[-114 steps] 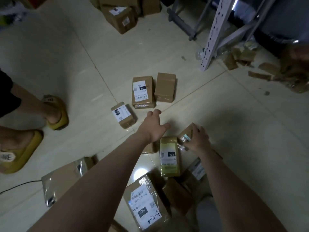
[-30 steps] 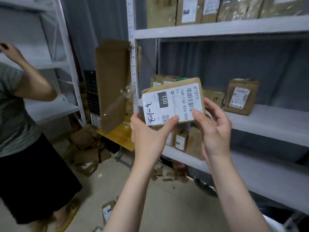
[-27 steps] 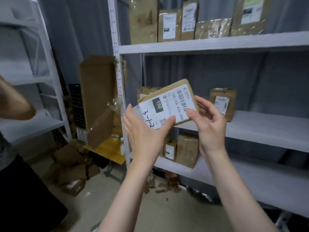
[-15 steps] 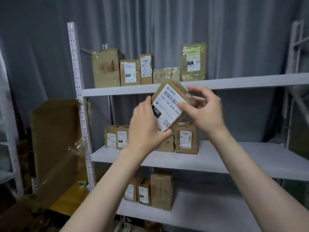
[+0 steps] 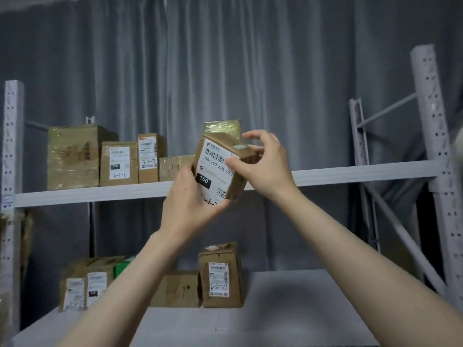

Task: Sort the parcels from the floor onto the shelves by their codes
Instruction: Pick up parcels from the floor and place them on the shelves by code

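Fingers of both hands grip the parcel upright before the upper shelf's front edge, so placing seemingly comes next, needing its handwritten code matched to neighbours.

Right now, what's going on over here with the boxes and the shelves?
A person is shelving parcels. Both the left hand and the right hand hold a small cardboard parcel up in front of the upper shelf, its label marked 150 facing the camera. It is not set down yet. Other labelled parcels already stand in a row on that shelf and on the lower shelf.
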### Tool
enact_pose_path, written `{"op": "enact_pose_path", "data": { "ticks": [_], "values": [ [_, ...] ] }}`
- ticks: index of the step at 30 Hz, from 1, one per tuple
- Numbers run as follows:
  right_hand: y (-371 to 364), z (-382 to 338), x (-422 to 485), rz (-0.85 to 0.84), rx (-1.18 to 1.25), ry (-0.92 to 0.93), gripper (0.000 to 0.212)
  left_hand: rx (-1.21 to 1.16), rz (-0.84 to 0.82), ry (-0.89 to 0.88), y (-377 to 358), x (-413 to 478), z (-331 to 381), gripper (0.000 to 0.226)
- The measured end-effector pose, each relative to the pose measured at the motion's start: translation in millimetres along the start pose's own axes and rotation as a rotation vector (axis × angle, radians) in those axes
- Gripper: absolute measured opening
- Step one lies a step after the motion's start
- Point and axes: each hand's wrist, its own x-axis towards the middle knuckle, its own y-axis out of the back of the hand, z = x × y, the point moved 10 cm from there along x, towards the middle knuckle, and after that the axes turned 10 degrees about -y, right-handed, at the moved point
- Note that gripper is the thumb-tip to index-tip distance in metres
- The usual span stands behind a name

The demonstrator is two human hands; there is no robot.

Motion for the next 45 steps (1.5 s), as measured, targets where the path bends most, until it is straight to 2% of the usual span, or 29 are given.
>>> {"op": "enact_pose_path", "data": {
  "ticks": [7, 10, 15, 23, 28, 31, 36, 38, 41, 45],
  "values": [
    [23.1, 67.2, 26.6, 0.071, -0.022, -0.128, 0.103, -0.073, 0.132, -0.064, -49.6, 33.2, 16.0, 0.089],
    [18.9, 88.4, 35.2, 0.039, -0.027, -0.159, 0.112, -0.044, 0.150, -0.101, -65.5, 51.1, 20.7, 0.086],
    [8.2, 110.1, 56.5, -0.015, -0.085, -0.171, 0.102, 0.016, 0.145, -0.128, -88.3, 77.5, 7.2, 0.083],
    [-13.1, 148.2, 101.2, -0.038, -0.184, -0.203, 0.091, -0.038, 0.086, -0.017, -143.7, 105.7, -35.7, 0.081],
    [-19.8, 173.0, 120.5, 0.035, -0.208, -0.217, 0.112, -0.075, 0.027, -0.007, -180.6, 126.6, -51.9, 0.075],
    [-18.5, 186.3, 134.1, 0.070, -0.205, -0.215, 0.109, -0.093, -0.003, -0.026, -195.6, 139.9, -55.5, 0.080],
    [-16.9, 206.9, 161.4, 0.113, -0.305, -0.224, 0.115, -0.029, -0.131, -0.029, -223.6, 162.8, -68.9, 0.074],
    [-15.4, 212.5, 172.3, 0.117, -0.341, -0.226, 0.115, 0.003, -0.196, -0.027, -235.0, 172.6, -74.4, 0.079],
    [-12.9, 221.3, 187.3, 0.102, -0.393, -0.248, 0.113, 0.034, -0.271, -0.025, -250.1, 184.0, -80.5, 0.085],
    [-13.1, 237.9, 203.4, 0.076, -0.435, -0.302, 0.101, 0.065, -0.336, -0.026, -273.7, 189.4, -92.0, 0.077]
  ]
}}
